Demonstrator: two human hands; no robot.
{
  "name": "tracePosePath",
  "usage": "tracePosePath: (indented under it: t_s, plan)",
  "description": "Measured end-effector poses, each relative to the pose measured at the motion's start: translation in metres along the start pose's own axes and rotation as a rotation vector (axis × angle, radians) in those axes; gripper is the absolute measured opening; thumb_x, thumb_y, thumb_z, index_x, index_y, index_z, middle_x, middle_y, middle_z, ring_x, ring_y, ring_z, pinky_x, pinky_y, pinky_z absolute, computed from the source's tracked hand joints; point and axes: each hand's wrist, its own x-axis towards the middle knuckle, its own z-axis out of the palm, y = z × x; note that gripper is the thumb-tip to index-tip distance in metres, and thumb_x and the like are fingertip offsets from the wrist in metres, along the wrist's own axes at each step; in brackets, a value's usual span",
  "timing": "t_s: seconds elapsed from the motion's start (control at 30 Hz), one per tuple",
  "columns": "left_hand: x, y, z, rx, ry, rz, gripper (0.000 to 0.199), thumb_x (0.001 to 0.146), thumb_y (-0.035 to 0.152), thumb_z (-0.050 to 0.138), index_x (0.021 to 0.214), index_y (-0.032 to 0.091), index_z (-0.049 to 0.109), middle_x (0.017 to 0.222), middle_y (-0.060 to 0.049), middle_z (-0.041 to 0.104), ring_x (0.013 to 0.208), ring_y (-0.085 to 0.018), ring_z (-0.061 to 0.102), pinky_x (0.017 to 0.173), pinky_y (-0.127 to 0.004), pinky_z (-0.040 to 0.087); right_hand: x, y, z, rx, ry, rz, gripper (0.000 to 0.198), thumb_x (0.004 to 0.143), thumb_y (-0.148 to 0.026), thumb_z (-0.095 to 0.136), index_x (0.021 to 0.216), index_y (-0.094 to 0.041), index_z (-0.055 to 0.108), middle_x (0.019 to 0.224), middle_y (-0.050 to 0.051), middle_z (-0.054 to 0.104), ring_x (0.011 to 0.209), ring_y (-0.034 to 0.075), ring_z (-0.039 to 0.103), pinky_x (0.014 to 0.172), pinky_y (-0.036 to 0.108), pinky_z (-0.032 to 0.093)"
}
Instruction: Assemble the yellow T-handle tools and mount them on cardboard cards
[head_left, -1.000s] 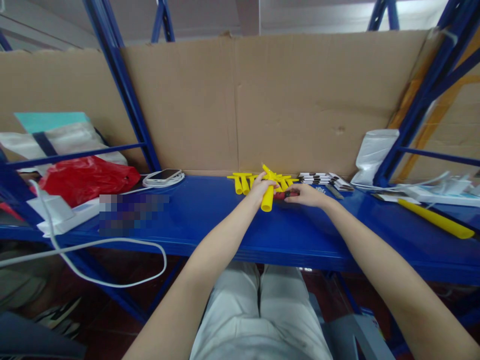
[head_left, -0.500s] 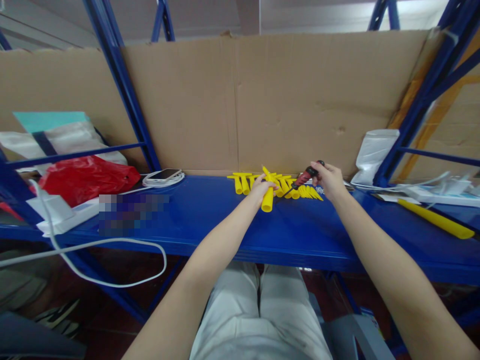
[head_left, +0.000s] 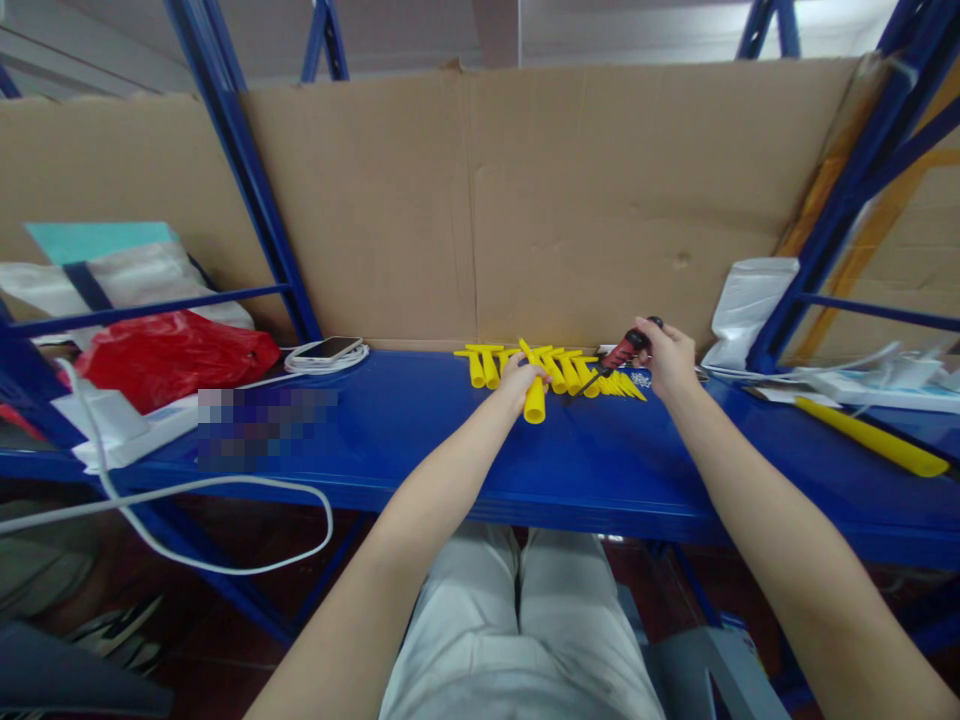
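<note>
sitting at far l: red bag, then phone on coiled white cable. nearer mid, yellow t-shaped pcs lie along back of blue shelf. l hand closed round yellow tube pc, open end toward wearer. prob mid-job: one pc in hand, others lying out; can't tell which are done vs left. more t-shaped pcs just r of it, then small pointed yellow bits. red/blk screwdriver slants over them, tip near tube pc but looks apart, so driver work there is prob unfinished. r hand has fingers curled on handle end, r of tube pc, well apart from l hand. long yellow item far r.
</note>
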Motion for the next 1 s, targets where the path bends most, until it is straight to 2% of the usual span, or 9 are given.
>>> tracePosePath:
  t_s: [0.13, 0.27, 0.4, 0.57, 0.63, 0.83, 1.0]
  plan:
    - [0.002, -0.002, 0.000, -0.014, -0.002, 0.006, 0.080, 0.070, -0.007, 0.051, 0.143, 0.022, 0.033, 0.090, -0.007, 0.068, 0.053, -0.011, 0.059, 0.044, -0.019, 0.039, 0.001, 0.000, 0.000, 0.040, 0.016, -0.011, 0.026, 0.067, -0.033, 0.073, 0.062, -0.017, 0.052, 0.045, -0.007, 0.045, 0.033, 0.005, 0.033, 0.029, 0.019, 0.033]
    - [0.005, -0.002, 0.000, -0.052, -0.051, 0.038, 0.080, 0.069, -0.006, 0.051, 0.143, 0.021, 0.034, 0.089, -0.008, 0.067, 0.052, -0.010, 0.057, 0.044, -0.018, 0.039, 0.007, 0.000, -0.002, 0.116, 0.115, -0.033, 0.030, 0.066, -0.035, 0.072, 0.061, -0.019, 0.047, 0.044, -0.009, 0.040, 0.032, 0.005, 0.030, 0.030, 0.020, 0.034]
    - [0.004, -0.001, 0.001, -0.061, -0.149, 0.029, 0.084, 0.067, -0.006, 0.056, 0.143, 0.019, 0.033, 0.095, -0.010, 0.068, 0.052, -0.010, 0.059, 0.044, -0.018, 0.039, 0.017, 0.002, -0.006, 0.209, 0.197, -0.088, 0.030, 0.070, -0.040, 0.068, 0.066, -0.021, 0.046, 0.049, -0.009, 0.039, 0.037, 0.005, 0.034, 0.035, 0.021, 0.040]
    - [-0.004, 0.000, 0.002, -0.038, -0.306, -0.005, 0.080, 0.069, -0.008, 0.051, 0.143, 0.017, 0.033, 0.098, -0.011, 0.069, 0.051, -0.009, 0.059, 0.042, -0.018, 0.038, 0.024, 0.002, -0.010, 0.348, 0.285, -0.099, 0.031, 0.073, -0.042, 0.065, 0.072, -0.021, 0.042, 0.057, -0.009, 0.041, 0.042, 0.006, 0.041, 0.039, 0.020, 0.043]
    - [-0.005, -0.001, 0.002, -0.017, -0.347, -0.014, 0.080, 0.069, -0.008, 0.051, 0.143, 0.017, 0.034, 0.099, -0.011, 0.069, 0.052, -0.009, 0.060, 0.042, -0.017, 0.039, 0.026, 0.003, -0.011, 0.367, 0.286, -0.102, 0.033, 0.073, -0.042, 0.065, 0.073, -0.021, 0.041, 0.060, -0.008, 0.042, 0.044, 0.006, 0.043, 0.039, 0.019, 0.042]
    - [-0.004, -0.002, 0.002, 0.026, -0.364, -0.042, 0.084, 0.068, -0.006, 0.058, 0.144, 0.020, 0.033, 0.101, -0.012, 0.068, 0.055, -0.011, 0.062, 0.044, -0.018, 0.040, 0.033, 0.009, -0.016, 0.354, 0.284, -0.123, 0.035, 0.073, -0.045, 0.065, 0.074, -0.022, 0.040, 0.062, -0.008, 0.040, 0.045, 0.007, 0.042, 0.040, 0.021, 0.042]
    - [-0.007, -0.001, 0.002, 0.043, -0.392, -0.034, 0.083, 0.069, -0.006, 0.052, 0.145, 0.019, 0.029, 0.098, -0.012, 0.068, 0.057, -0.011, 0.062, 0.044, -0.018, 0.041, 0.034, 0.011, -0.016, 0.339, 0.293, -0.129, 0.032, 0.075, -0.044, 0.064, 0.074, -0.022, 0.042, 0.063, -0.007, 0.042, 0.048, 0.009, 0.045, 0.043, 0.024, 0.046]
